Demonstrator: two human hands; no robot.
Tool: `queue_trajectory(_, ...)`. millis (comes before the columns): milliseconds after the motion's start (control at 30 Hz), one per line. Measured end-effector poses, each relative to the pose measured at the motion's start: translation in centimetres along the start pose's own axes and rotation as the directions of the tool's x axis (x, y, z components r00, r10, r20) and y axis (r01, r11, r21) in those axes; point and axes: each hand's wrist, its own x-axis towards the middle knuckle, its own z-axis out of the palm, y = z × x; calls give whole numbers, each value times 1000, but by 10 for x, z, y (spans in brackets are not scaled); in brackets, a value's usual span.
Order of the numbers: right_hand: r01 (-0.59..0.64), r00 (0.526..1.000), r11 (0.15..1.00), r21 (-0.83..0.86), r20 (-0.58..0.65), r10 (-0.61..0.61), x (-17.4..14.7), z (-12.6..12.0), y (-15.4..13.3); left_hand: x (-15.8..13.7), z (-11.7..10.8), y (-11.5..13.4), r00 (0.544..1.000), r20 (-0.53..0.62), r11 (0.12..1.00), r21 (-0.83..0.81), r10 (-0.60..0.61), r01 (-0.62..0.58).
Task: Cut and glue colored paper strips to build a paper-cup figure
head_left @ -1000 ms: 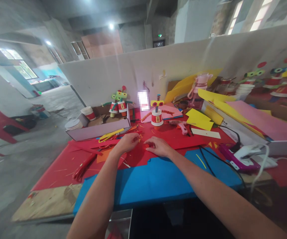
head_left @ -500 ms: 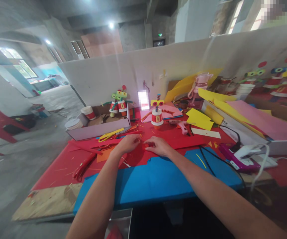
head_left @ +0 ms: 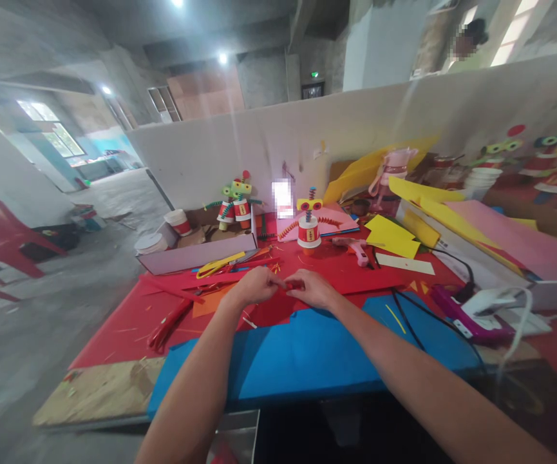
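Over the red sheets in the middle of the table, my two hands meet fingertip to fingertip. My right hand (head_left: 311,288) pinches a small red piece (head_left: 295,284) that looks like paper; its exact shape is too small to tell. Closed and touching the near end of that piece, or almost so, are the fingers of my left hand (head_left: 260,285); what they hold is hidden. Just behind stands a paper-cup robot figure (head_left: 309,233) with yellow eyes and folded red arms. A pink glue gun (head_left: 358,252) lies to its right.
Yellow-handled scissors (head_left: 220,264) and red-handled tool (head_left: 169,325) lie left. Blue paper (head_left: 259,367) covers the front edge. A white box (head_left: 201,253) with cups and figures stands back left. Yellow sheets (head_left: 391,236), a purple power strip (head_left: 469,316) and cables lie right.
My hands have come closer together, left fingers reaching toward the red piece in my right hand. The whole view has shifted slightly, so the scene sits a little lower and further right.
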Motion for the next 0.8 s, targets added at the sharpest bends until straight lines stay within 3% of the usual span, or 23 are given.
queue_trajectory(200,-27,999,998,61,-26,28,-3,-2,-6,-4,-6,14,996,11,972,222,-85,80)
queue_trajectory(300,56,997,992,109,-60,-50,-5,0,-4,-5,-6,19,994,18,959,266,-103,95)
queue_trajectory(400,149,987,984,95,-68,-143,-6,3,-1,-6,-6,21,990,29,955,269,-137,124)
queue_trajectory(567,112,993,994,10,-49,-111,-6,3,-3,-7,-13,10,991,64,983,144,-121,111)
queue_trajectory(667,105,994,993,-57,-32,-107,-8,0,-9,-2,-28,-9,979,-61,970,136,-193,200)
queue_trajectory(733,115,993,988,-102,-14,-117,-10,-2,-13,7,-39,-23,930,-205,909,227,-306,349)
queue_trajectory(800,116,993,983,-140,0,-117,-11,-4,-16,22,-47,-32,882,-278,819,341,-381,461)
